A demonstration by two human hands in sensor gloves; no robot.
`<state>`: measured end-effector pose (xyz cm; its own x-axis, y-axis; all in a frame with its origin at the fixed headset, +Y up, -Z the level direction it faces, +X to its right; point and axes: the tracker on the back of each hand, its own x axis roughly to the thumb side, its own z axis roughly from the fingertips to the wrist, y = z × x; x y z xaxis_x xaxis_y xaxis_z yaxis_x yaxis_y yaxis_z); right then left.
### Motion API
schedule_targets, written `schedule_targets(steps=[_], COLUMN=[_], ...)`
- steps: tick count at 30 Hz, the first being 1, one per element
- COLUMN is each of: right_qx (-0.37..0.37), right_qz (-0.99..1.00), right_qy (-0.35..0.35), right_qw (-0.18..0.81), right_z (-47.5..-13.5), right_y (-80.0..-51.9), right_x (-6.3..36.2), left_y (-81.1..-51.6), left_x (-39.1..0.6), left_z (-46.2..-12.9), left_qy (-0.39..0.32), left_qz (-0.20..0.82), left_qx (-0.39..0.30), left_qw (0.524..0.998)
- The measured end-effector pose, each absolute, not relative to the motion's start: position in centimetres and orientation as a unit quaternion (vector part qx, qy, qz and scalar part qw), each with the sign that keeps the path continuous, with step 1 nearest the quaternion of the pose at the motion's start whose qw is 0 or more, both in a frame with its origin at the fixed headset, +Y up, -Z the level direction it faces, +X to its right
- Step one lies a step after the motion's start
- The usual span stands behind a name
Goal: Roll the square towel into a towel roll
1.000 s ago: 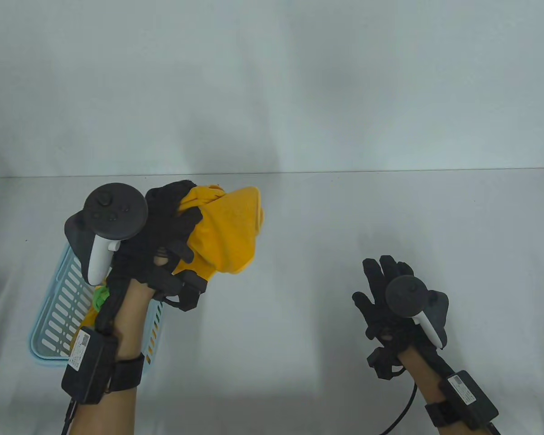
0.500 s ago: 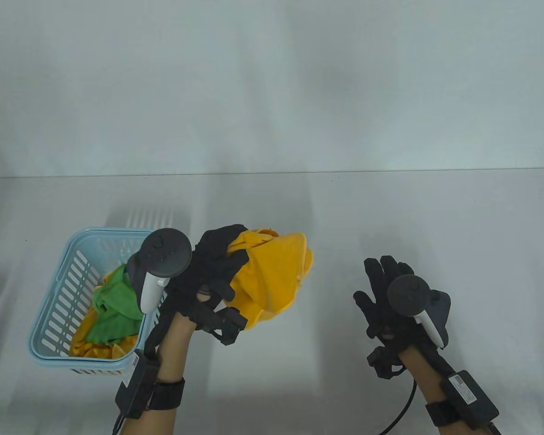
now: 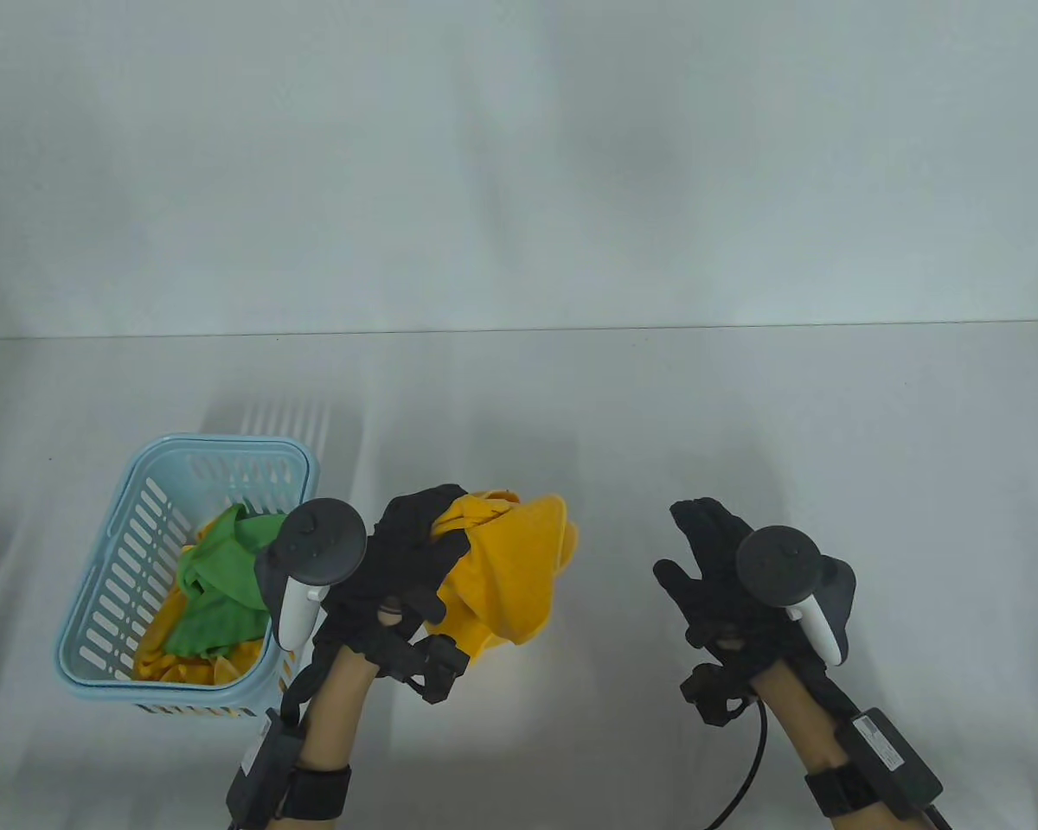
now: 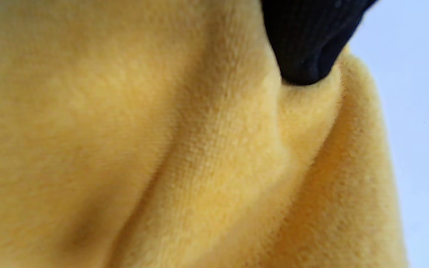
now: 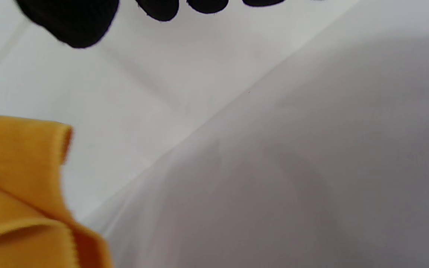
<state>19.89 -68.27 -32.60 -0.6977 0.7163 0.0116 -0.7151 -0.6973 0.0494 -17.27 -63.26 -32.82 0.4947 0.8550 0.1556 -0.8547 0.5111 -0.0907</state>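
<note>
Yellow towel (image 3: 510, 571) hangs bunched in the left hand's (image 3: 402, 566) grasp above the near worktop (image 3: 744, 415), right of the basket (image 3: 104, 605). Right hand (image 3: 718, 571) hovers relaxed, holding nothing. Spreading and rolling remain undone.

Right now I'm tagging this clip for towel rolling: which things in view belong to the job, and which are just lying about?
Part of the job:
- yellow towel, bunched and gripped by the left hand
- right hand, open, holding nothing
- table, free space to lay it out

Just lying about:
- blue basket
- green cloth and more yellow cloth in it
</note>
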Motion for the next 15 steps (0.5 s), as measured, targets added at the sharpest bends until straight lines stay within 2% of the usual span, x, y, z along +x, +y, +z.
schedule_targets(steps=[4,10,15], right_qx=[0.045,0.079,0.067], right_qz=[0.883,0.850,0.834], right_qy=[0.056,0.083,0.100], right_qw=[0.464,0.515,0.538], right_z=[-32.2,-31.6,-31.4], right_y=[-68.3,-68.1,-68.2], right_x=[18.6,16.9,16.3], left_y=[-63.4,-63.5,-63.6], left_x=[-17.0,-15.6,-14.1], left_z=[-32.8,-32.6,-32.5], left_qy=[-0.097,-0.113,-0.128], left_qz=[0.508,0.511,0.506], left_qx=[-0.008,-0.019,-0.030], left_qw=[0.856,0.852,0.852])
